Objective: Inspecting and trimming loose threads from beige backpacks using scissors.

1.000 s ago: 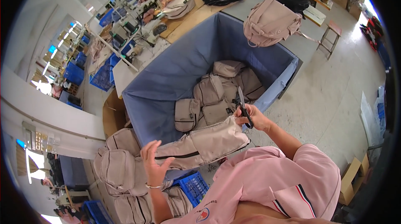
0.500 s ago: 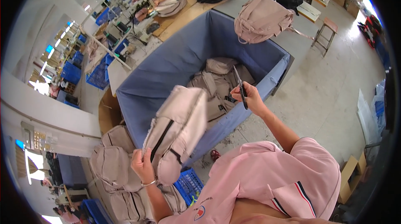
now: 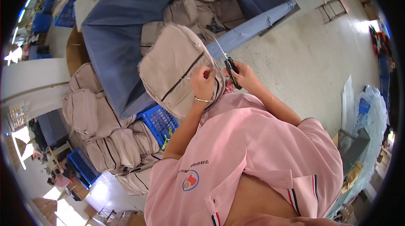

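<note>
A beige backpack (image 3: 166, 68) with a dark zip line across it is held up in front of me, tilted, over the near side of the blue bin. My left hand (image 3: 203, 83), a bracelet at its wrist, is closed on the bag close to one end of that zip; its fingertips are partly hidden. Just right of the bag, my right hand (image 3: 247, 77) grips black-handled scissors (image 3: 230, 66). Their blades point up and away from me, apart from the bag's fabric.
The large blue fabric-lined bin (image 3: 114, 28) holds several more beige bags (image 3: 198, 9). To the left, further beige backpacks (image 3: 90, 112) are piled beside a blue plastic crate (image 3: 158, 122). A stool (image 3: 333, 11) stands at the far right, and clear plastic wrapping (image 3: 373, 116) lies nearer.
The backpack has turned and come closer to my body. My left hand has moved right along it, toward the scissors, which my right hand has drawn nearer. The view has tipped downward.
</note>
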Demonstrator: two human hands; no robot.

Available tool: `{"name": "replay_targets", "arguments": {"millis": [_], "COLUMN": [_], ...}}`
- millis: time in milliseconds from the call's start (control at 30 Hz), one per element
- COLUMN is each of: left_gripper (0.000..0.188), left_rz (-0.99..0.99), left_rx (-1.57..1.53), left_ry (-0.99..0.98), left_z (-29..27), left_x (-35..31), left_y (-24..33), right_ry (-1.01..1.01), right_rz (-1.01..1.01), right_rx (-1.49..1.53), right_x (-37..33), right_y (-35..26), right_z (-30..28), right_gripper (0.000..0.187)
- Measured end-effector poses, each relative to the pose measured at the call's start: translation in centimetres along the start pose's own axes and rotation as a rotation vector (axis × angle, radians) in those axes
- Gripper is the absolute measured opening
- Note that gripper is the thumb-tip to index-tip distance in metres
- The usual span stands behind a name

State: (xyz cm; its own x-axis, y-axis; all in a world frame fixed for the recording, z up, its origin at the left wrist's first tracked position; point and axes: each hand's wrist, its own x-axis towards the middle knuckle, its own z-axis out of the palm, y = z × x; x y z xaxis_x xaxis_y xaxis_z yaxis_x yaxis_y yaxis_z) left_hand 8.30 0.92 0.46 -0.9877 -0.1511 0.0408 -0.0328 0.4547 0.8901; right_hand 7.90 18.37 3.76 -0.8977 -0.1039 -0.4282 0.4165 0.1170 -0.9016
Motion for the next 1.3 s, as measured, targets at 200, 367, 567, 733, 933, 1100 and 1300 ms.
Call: {"name": "replay_targets", "arguments": {"millis": [200,367,567,733,933,1100,1300], "left_gripper": [0.010,0.010,0.007,0.007,0.007,0.008,0.008], "left_rz": [-0.153,-0.173,-0.230,-0.343,-0.374,-0.392,-0.353], "left_rx": [-0.265,-0.352,-0.491,-0.574,-0.612,-0.624,-0.680], "left_ry": [-0.054,-0.090,-0.148,-0.230,-0.264,-0.281,-0.274], "left_z": [2.7,2.2,1.3,0.6,0.5,0.2,0.2], "left_x": [-1.6,-1.5,-1.1,-1.2,-1.7,-1.8,-1.9], "left_y": [-1.3,-1.4,-0.7,-0.7,-1.2,-1.3,-0.9], "right_ry": [0.101,0.149,0.114,0.053,0.083,0.061,0.008], "right_rz": [-0.166,-0.179,-0.176,-0.148,-0.267,-0.287,-0.322], "right_rx": [-0.533,-0.718,-0.770,-0.724,-0.876,-0.925,-0.863], "right_x": [-1.1,-1.3,-0.8,-0.2,0.7,1.2,1.2], "right_y": [2.5,3.2,3.6,2.9,1.7,1.0,1.3], "right_z": [-0.2,-0.4,-0.3,-0.2,-0.6,-0.5,-0.2], "right_gripper": [0.046,0.054,0.058,0.051,0.045,0.046,0.039]}}
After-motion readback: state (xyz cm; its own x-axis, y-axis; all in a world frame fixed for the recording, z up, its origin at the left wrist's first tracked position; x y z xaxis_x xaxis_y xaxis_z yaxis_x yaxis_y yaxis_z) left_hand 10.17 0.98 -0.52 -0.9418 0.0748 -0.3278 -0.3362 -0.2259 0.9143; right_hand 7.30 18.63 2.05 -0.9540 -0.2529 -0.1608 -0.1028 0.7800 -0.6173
